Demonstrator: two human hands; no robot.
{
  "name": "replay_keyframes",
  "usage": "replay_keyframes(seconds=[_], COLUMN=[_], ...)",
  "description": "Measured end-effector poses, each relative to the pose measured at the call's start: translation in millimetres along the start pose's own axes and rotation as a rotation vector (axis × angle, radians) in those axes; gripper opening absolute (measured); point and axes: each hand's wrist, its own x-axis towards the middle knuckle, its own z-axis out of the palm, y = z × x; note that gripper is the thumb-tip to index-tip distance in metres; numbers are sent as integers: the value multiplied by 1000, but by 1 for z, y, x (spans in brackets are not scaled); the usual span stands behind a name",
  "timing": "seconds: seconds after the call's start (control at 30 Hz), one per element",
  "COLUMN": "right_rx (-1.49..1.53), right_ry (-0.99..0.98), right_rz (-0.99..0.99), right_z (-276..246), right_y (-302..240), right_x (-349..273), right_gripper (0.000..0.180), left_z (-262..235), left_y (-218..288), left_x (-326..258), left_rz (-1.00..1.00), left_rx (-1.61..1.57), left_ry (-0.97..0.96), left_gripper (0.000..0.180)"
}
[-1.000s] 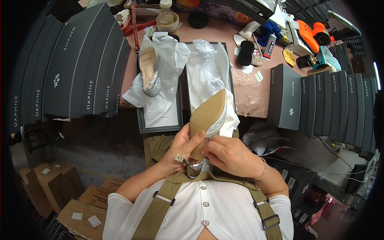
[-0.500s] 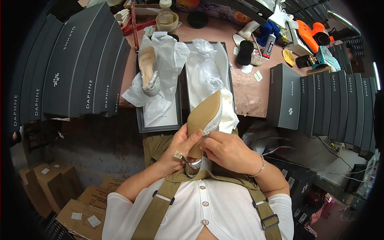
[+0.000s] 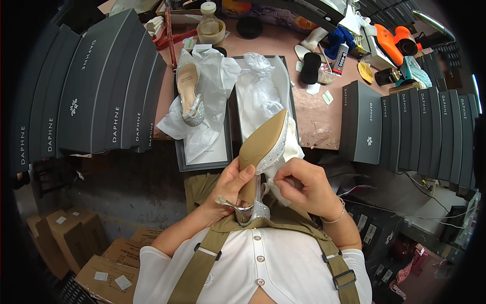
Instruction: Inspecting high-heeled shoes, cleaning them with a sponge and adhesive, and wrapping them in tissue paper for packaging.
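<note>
A glittery silver high-heeled shoe (image 3: 263,144) is gripped in my left hand (image 3: 234,183), its tan sole turned up and its pointed toe away from me. The shiny heel end lies close to my apron. My right hand (image 3: 306,187) is just right of the shoe, apart from it, with fingers curled in a pinch. What they hold, if anything, is hidden. White cloth (image 3: 293,144) shows behind the shoe, and more white material shows beside the right fingers. The matching shoe (image 3: 188,96) rests on white tissue paper (image 3: 212,81) over a grey box part (image 3: 205,166).
Beside that part, an open box (image 3: 287,76) holds crumpled tissue. Dark grey shoeboxes stand in rows at left (image 3: 96,86) and right (image 3: 362,121). A glue tube (image 3: 340,58), a black oval pad (image 3: 310,68) and an orange tool (image 3: 387,45) lie at the back right. Cartons (image 3: 109,273) sit lower left.
My right hand has moved off the shoe to the right, its fingers still curled. The shoe has tilted slightly to the right in my left hand.
</note>
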Motion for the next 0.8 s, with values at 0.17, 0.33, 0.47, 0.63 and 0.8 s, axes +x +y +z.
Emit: replay_keyframes(seconds=[0.17, 0.33, 0.47, 0.63, 0.8], right_rx=[83, -106, -294, -236, -319], right_ry=[-103, -188, -197, -208, -211], right_rz=[16, -140, -198, -192, -253], right_z=[8, 19, 24, 17, 19], right_y=[0, -1, -5, -3, -9], right_x=[-11, -10, -8, -4, -2], right_gripper=[11, 14, 16, 17, 12], left_z=[3, 6, 12, 6, 5], left_y=[1, 9, 6, 3, 1], left_x=[0, -6, -5, -2, -1], left_rz=[-23, -57, -54, -72, -42], left_rx=[-6, 37, 80, 65, 59], left_ry=[5, -67, 0, -24, -15], left_gripper=[50, 51, 52, 52, 52])
